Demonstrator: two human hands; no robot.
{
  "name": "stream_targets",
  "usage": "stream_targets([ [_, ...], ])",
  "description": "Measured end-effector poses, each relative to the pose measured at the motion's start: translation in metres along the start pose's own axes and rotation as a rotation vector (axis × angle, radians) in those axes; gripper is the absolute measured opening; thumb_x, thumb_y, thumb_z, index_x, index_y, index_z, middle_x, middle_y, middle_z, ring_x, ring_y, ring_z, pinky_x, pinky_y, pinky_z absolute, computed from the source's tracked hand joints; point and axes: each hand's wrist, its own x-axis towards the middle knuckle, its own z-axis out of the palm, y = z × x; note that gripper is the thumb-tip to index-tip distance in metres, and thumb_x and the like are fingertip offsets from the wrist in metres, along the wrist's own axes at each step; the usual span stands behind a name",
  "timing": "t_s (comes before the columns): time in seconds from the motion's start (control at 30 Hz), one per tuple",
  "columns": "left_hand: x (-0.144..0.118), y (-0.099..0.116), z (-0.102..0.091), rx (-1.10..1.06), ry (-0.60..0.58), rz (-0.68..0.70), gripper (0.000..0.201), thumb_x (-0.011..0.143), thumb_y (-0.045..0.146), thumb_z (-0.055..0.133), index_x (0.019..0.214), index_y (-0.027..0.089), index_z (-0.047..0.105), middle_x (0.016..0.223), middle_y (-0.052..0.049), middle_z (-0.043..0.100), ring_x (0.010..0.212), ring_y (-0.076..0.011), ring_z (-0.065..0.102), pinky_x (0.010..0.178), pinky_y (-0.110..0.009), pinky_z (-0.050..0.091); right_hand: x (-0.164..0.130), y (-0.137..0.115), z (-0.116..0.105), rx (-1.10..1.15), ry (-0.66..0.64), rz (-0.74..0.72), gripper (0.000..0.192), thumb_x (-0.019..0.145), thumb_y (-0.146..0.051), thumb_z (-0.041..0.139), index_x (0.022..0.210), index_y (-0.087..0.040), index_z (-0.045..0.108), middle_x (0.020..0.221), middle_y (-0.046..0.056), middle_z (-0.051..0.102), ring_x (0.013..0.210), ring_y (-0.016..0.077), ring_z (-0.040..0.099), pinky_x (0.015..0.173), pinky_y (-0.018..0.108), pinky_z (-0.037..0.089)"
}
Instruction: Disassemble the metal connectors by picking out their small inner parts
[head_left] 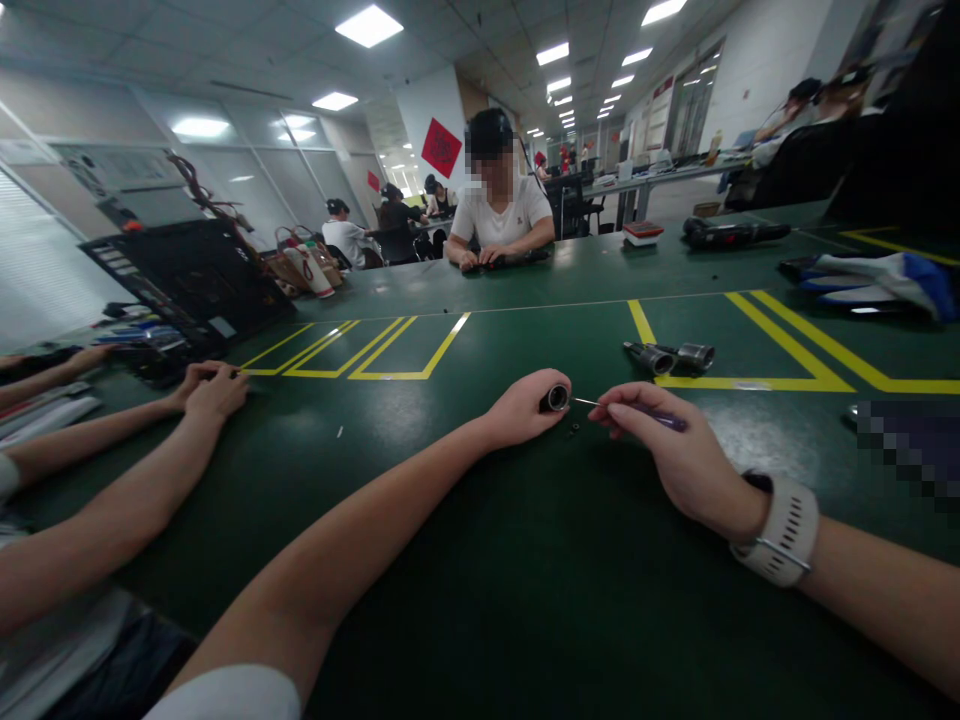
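My left hand is wrapped round a dark cylindrical part, its round metal-rimmed open end facing right. In my right hand is a thin screwdriver with a dark purple handle, and its shaft points left at the part's open end. Whether the tip touches the part I cannot tell. Small dark bits lie on the green table just below the tip. Beyond my right hand, two metal-and-black cylindrical parts lie on their sides near a yellow tape line.
At my left, a co-worker's hands rest over the table. Another person sits opposite, handling a dark object. Blue-and-white gloves, a black tool and a red-and-white box are at the right. A black panel stands left.
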Motion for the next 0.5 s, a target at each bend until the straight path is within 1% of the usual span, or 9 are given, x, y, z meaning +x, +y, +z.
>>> stream_targets([
  [0.1, 0.0, 0.0, 0.001, 0.032, -0.007, 0.009, 0.015, 0.073, 0.017, 0.055, 0.087, 0.016, 0.05, 0.084, -0.002, 0.056, 0.078, -0.014, 0.053, 0.071, -0.027, 0.043, -0.002, -0.006, 0.002, -0.172, -0.038, -0.046, 0.018, 0.08, -0.035, 0.057, 0.088, -0.021, 0.065, 0.09, 0.004, 0.066, 0.084, 0.0212, 0.059, 0.076, 0.037, 0.045],
  [0.2, -0.001, 0.0, 0.001, 0.054, 0.0, 0.001, 0.008, 0.074, 0.019, 0.055, 0.08, 0.016, 0.05, 0.075, 0.0, 0.055, 0.069, -0.0123, 0.051, 0.063, -0.024, 0.04, -0.004, -0.012, 0.004, -0.272, -0.079, -0.094, 0.016, 0.08, -0.033, 0.057, 0.088, -0.023, 0.067, 0.089, 0.004, 0.067, 0.084, 0.0221, 0.06, 0.075, 0.038, 0.045],
  [0.3, -0.001, 0.001, 0.002, 0.06, -0.008, -0.027, 0.009, 0.076, 0.024, 0.055, 0.075, 0.016, 0.05, 0.07, 0.001, 0.054, 0.065, -0.0111, 0.05, 0.058, -0.023, 0.038, -0.005, -0.014, 0.006, -0.303, -0.106, -0.135, 0.015, 0.078, -0.031, 0.058, 0.086, -0.025, 0.068, 0.091, 0.004, 0.068, 0.086, 0.0238, 0.06, 0.077, 0.04, 0.046],
  [0.5, -0.001, 0.003, 0.002, 0.095, -0.044, -0.02, 0.009, 0.076, 0.025, 0.055, 0.077, 0.017, 0.051, 0.072, 0.001, 0.056, 0.066, -0.0119, 0.052, 0.06, -0.023, 0.039, -0.006, -0.013, 0.008, -0.317, -0.098, -0.177, 0.016, 0.074, -0.028, 0.061, 0.087, -0.027, 0.071, 0.091, 0.004, 0.068, 0.087, 0.0247, 0.06, 0.08, 0.042, 0.045],
])
